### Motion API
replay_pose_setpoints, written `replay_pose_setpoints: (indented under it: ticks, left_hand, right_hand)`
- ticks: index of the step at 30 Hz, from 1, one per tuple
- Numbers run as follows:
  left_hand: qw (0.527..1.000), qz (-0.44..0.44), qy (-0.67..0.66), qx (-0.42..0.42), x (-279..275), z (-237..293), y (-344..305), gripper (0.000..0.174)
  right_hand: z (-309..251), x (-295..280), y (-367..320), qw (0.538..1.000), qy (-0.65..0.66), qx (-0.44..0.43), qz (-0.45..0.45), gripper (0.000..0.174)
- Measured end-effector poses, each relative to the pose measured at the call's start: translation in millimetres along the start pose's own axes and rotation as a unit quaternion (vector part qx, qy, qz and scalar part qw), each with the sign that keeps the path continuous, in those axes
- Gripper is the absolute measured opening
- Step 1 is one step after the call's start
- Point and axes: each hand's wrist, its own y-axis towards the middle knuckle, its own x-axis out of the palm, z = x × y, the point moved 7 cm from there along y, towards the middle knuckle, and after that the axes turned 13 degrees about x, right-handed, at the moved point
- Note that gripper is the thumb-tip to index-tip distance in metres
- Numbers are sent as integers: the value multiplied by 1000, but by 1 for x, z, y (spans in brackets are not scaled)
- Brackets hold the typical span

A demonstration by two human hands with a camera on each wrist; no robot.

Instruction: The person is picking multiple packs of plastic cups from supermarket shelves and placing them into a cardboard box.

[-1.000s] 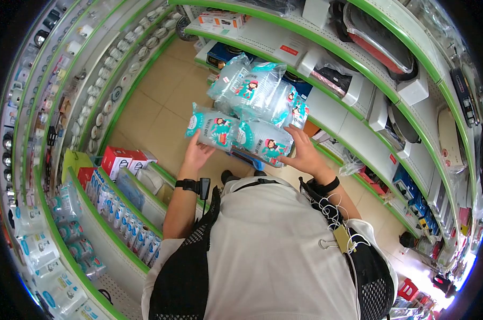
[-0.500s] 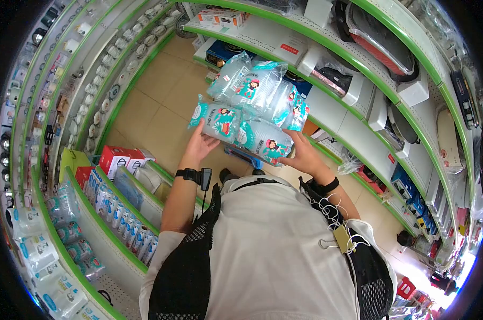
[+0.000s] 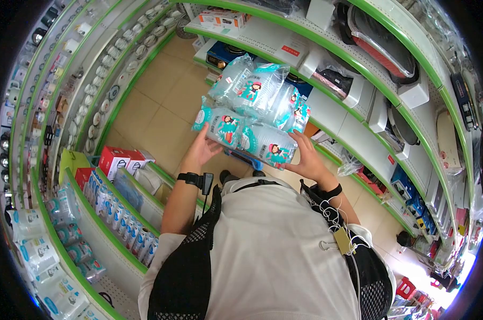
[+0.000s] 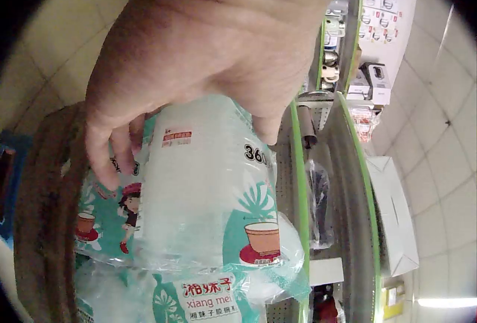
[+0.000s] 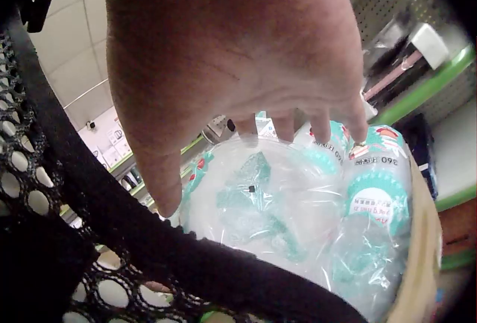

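Several clear packs of stacked plastic bowls with teal printing lie close together in front of me, in two rows. My left hand (image 3: 201,150) grips the end of the near left pack (image 3: 225,128); in the left wrist view its thumb is on one side and its fingers on the other. At the near right pack (image 3: 270,144), my right hand (image 3: 309,159) holds the outer end with spread thumb and fingers. The far packs (image 3: 257,90) lie just beyond. A brown cardboard wall (image 4: 45,211) runs alongside the packs in the left wrist view.
Green-edged shelves with boxed goods and pans (image 3: 382,42) curve along the right. White dishes (image 3: 113,53) line the left shelves. A low shelf holds red boxes (image 3: 118,160) near my left arm. Something blue (image 3: 246,159) shows beneath the packs, above the tiled floor (image 3: 150,101).
The near left pack has turned and settled beside the right pack, with the left hand following it. The right hand has stayed at its pack's end, shifting slightly.
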Motion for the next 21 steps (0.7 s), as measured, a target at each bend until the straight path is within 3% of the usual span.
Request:
replay_pose_setpoints:
  ticks: [9, 21]
  left_hand:
    - [1000, 7, -21, 16, 2, -2, 0, 77]
    - [999, -7, 36, 6, 10, -6, 4, 84]
  right_hand:
    - [2, 5, -1, 999, 40, 10, -24, 93]
    - [1, -4, -8, 999, 38, 11, -15, 96]
